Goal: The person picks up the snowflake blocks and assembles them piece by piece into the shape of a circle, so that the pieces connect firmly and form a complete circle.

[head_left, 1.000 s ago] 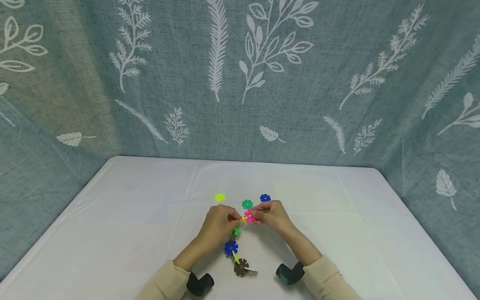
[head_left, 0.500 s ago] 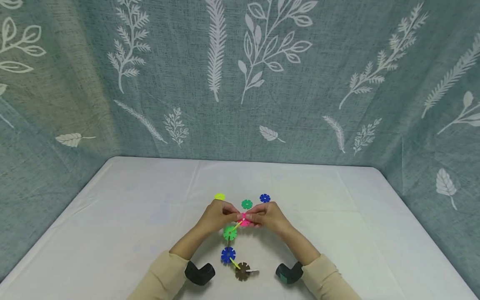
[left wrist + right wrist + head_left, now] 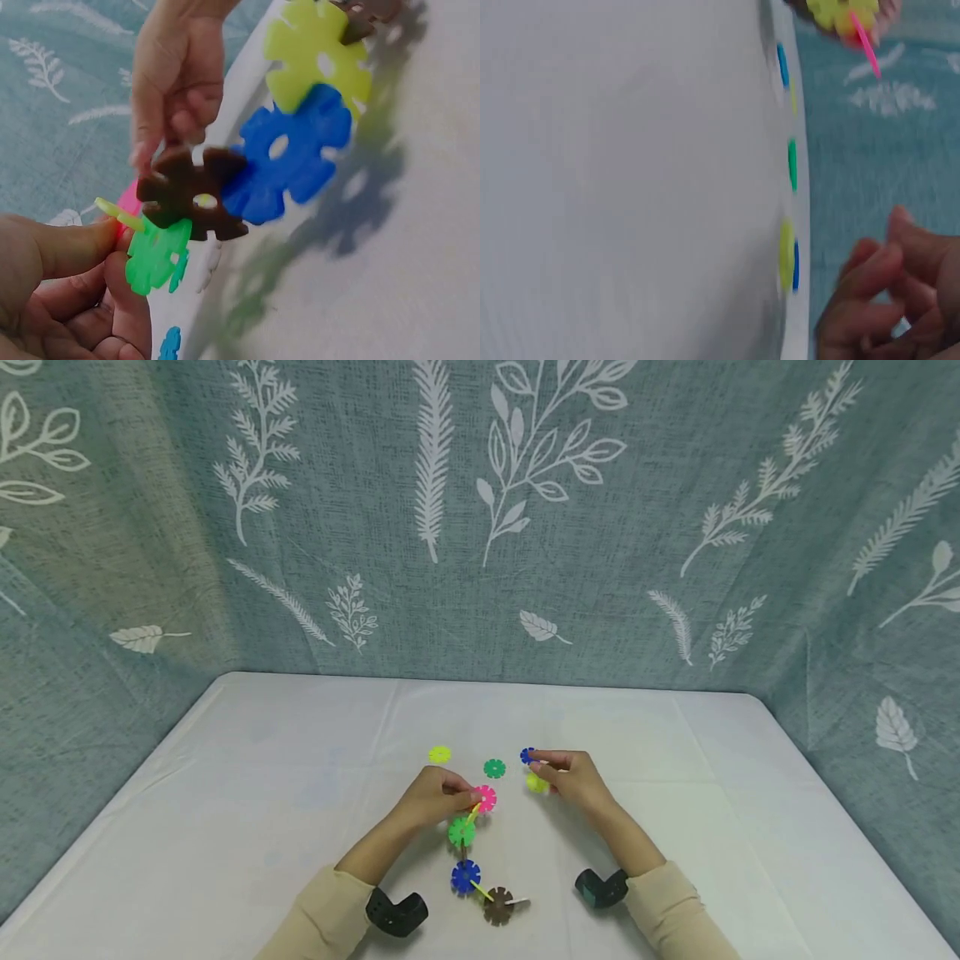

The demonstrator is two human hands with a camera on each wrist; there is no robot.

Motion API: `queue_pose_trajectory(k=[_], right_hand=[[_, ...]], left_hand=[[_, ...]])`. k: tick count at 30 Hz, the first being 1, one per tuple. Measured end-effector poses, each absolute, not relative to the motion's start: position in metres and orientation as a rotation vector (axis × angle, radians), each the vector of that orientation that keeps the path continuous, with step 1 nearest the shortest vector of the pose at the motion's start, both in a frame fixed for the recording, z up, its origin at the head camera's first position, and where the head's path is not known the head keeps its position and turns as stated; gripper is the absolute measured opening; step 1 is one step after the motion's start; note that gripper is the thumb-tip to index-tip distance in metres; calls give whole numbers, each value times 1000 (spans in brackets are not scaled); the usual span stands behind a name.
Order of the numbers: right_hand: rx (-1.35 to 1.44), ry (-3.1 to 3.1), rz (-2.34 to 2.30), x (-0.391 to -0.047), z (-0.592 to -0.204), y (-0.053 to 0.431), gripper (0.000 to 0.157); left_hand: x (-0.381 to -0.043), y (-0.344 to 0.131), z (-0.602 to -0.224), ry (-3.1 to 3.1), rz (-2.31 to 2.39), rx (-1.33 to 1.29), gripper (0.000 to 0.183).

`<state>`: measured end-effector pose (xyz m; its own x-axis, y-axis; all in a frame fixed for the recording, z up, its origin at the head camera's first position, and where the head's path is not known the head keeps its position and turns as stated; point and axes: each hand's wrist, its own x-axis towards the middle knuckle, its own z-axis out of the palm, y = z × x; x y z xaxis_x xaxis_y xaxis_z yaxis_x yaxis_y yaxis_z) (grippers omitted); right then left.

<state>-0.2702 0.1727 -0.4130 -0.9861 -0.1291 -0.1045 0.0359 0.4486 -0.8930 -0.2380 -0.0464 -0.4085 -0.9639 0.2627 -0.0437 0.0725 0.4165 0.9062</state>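
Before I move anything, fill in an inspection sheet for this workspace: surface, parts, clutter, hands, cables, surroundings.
Surface: white cloth-covered table, lightly creased
Parts: multicoloured chain of notched, plastic-looking round discs; loose, likewise notched: far yellow disc, green disc, blue disc, near yellow disc
Clutter: nothing seen
Hands: left hand pinches the bright-pink notched disc at the chain's end; right hand is by the blue disc and near yellow disc, no grip seen; a black device sits at each wrist
Cables: nothing seen
Surroundings: blue-green fabric curtain with white leaf prints, behind and at both sides
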Motion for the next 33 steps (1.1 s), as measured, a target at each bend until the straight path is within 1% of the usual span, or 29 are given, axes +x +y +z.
queue_pose_trajectory(k=[5, 13, 18, 22, 28, 33], right_hand=[[7, 2679, -1423, -276, -418, 185, 30], [-22, 2796, -1220, -278, -427, 183, 29], [-63, 2920, -1062, -274, -427, 177, 25], [-158, 2991, -1107, -270, -423, 171, 15], [-383, 2886, -1301, -256, -412, 156, 14], [-412, 2797, -1430, -250, -410, 148, 13]], left_hand=[[-237, -49, -410, 2454, 1595, 190, 14], [-236, -49, -410, 2462, 1627, 79, 13], [-234, -48, -408, 2457, 1641, 64, 14], [-233, -47, -407, 2453, 1644, 68, 14], [-234, -45, -408, 2445, 1654, 40, 12], [-236, -46, -409, 2438, 1666, 72, 13]])
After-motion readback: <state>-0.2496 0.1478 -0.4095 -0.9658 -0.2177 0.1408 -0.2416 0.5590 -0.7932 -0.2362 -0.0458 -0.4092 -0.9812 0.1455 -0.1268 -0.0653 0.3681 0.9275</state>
